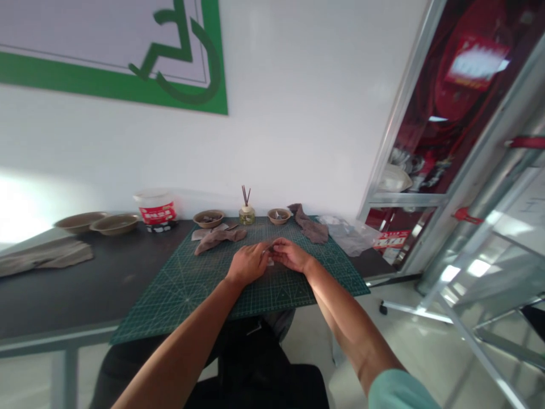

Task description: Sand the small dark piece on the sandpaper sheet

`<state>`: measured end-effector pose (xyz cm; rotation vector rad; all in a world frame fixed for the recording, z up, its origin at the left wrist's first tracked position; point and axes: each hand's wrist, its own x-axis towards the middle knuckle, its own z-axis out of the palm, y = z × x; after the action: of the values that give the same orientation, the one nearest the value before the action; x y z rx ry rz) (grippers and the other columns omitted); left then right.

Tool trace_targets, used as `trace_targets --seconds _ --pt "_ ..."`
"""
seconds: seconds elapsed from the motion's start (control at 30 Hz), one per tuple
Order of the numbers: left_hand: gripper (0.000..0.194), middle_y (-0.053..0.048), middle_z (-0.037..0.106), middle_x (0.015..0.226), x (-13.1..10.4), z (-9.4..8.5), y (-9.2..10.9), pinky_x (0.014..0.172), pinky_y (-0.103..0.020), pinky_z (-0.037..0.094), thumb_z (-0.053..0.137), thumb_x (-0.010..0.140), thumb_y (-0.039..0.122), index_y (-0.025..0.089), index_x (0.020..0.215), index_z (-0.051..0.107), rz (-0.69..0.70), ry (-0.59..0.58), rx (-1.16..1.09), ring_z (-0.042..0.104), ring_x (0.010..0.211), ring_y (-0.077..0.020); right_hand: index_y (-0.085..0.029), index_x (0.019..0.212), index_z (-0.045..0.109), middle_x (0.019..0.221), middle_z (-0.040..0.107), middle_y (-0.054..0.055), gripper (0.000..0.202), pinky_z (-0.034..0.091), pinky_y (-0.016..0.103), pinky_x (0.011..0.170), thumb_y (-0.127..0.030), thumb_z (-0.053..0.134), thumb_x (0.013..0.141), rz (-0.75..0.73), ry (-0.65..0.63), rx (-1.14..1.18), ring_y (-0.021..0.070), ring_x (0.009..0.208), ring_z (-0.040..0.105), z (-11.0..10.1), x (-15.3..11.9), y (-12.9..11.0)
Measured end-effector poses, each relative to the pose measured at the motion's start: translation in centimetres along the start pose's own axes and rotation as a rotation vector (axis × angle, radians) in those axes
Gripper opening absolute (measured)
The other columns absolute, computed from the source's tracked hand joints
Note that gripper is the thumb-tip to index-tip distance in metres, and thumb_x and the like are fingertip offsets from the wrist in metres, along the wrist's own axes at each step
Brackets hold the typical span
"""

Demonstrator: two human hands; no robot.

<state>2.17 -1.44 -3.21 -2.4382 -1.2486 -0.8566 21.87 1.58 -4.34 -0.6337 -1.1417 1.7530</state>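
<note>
Over the middle of the green cutting mat (187, 284), my left hand (249, 264) and my right hand (292, 254) meet, fingertips close together. Both have their fingers closed on a small dark item (269, 249), too small and blurred to name. A little white piece (271, 261) shows just below the fingertips. Beyond my hands stand a brown bowl (208, 225) with dark scraps and a smaller bowl (279, 221) holding silvery pieces. A brown cloth (219, 241) lies to the left, and another brown cloth (310, 226) to the right.
A reed diffuser bottle (246, 215) stands by the wall. At the left are a white tub with a red label (155, 210), two shallow brown bowls (116, 225) and a grey-brown cloth (46, 255). Clear plastic bags (351, 234) lie on the right, near a hose cabinet (421, 142).
</note>
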Motion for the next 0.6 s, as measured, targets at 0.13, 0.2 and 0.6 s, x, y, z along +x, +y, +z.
trace_targets --seconds 0.13,0.2,0.6 --pt "0.026 -0.007 0.067 0.109 -0.1 0.0 -0.2 0.084 -0.039 0.058 0.059 0.098 0.036 0.015 0.113 0.064 -0.04 0.019 0.056 0.066 0.093 -0.0179 -0.016 0.125 0.06 0.123 0.063 0.009 0.033 0.058 0.042 0.085 -0.034 0.063 0.098 -0.006 0.032 0.018 0.0226 0.102 0.066 0.0 0.3 -0.1" --pt "0.026 -0.007 0.067 0.11 -0.1 0.0 -0.3 0.084 -0.039 0.057 0.059 0.098 0.037 0.016 0.112 0.064 -0.06 0.006 0.084 0.066 0.094 -0.0179 -0.016 0.125 0.06 0.122 0.064 0.009 0.032 0.058 0.042 0.084 -0.034 0.063 0.098 -0.014 0.048 0.026 0.0223 0.101 0.066 0.0 0.4 -0.1" --pt "0.029 -0.007 0.068 0.108 0.8 -0.7 -0.3 0.086 -0.041 0.057 0.059 0.098 0.039 0.014 0.113 0.064 -0.445 -0.182 0.267 0.067 0.095 -0.0192 -0.016 0.126 0.06 0.125 0.062 0.01 0.034 0.057 0.044 0.088 -0.034 0.063 0.098 -0.018 0.184 0.022 0.0237 0.105 0.065 0.1 1.8 0.4"
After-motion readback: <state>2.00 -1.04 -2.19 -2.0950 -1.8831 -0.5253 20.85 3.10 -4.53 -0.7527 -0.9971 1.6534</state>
